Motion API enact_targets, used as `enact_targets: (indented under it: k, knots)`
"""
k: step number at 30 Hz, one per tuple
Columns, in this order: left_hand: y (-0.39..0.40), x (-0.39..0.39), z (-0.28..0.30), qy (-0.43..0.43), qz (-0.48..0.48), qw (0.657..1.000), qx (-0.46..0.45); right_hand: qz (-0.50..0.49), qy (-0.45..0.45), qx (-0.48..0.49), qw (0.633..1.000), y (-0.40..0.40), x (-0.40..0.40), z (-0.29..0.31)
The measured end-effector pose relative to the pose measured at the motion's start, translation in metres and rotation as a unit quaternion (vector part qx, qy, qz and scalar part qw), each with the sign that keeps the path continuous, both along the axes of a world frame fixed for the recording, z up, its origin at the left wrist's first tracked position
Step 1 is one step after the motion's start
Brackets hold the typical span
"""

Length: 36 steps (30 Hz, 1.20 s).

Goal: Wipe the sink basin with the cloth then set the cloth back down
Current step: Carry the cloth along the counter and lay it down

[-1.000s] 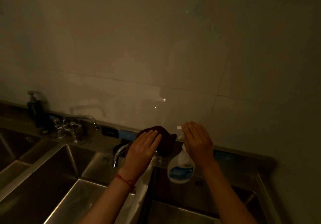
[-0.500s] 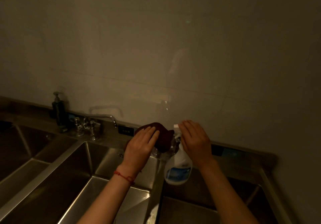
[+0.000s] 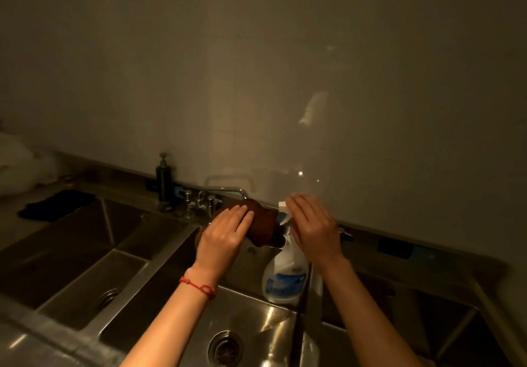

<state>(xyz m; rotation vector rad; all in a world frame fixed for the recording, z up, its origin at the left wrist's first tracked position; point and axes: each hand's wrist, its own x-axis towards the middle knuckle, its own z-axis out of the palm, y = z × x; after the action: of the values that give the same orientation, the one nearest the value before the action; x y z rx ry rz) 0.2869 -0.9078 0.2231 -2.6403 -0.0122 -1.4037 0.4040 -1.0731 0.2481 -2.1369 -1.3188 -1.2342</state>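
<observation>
My left hand (image 3: 225, 238) holds a dark brown cloth (image 3: 263, 224) up over the back rim of the sink; its fingers lie along the top and the thumb is hidden. Just to the right, my right hand (image 3: 313, 230) grips the head of a white spray bottle (image 3: 285, 278) with a blue label, which hangs below the hand. The white nozzle points at the cloth. Below my hands lies the middle steel sink basin (image 3: 256, 318) with a round drain.
Another basin (image 3: 85, 255) lies to the left and a darker one (image 3: 399, 326) to the right. A faucet with taps (image 3: 211, 198) and a dark soap pump (image 3: 164, 181) stand on the back ledge. A dark blue rag (image 3: 57, 205) lies on the counter at far left.
The view has swung left, bringing the left basin and counter into sight. Both hands keep the same hold on the cloth and the bottle, close together.
</observation>
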Motion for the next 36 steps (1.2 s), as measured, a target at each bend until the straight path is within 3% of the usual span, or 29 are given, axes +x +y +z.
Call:
enact_targets:
  k: [18,24,36]
  knots:
    - [0.122,-0.178,-0.003,0.001,0.168,0.985,0.045,0.165,-0.023,0.040,0.985,0.166,-0.128,0.002]
    - [0.151,-0.209,-0.001,0.029,0.237,0.971,-0.002,0.241,-0.015,0.035,0.970,0.222,-0.145,0.001]
    - [0.209,-0.241,-0.005,0.008,0.331,0.942,0.054,0.350,-0.015,0.029,0.936,0.317,-0.156,0.002]
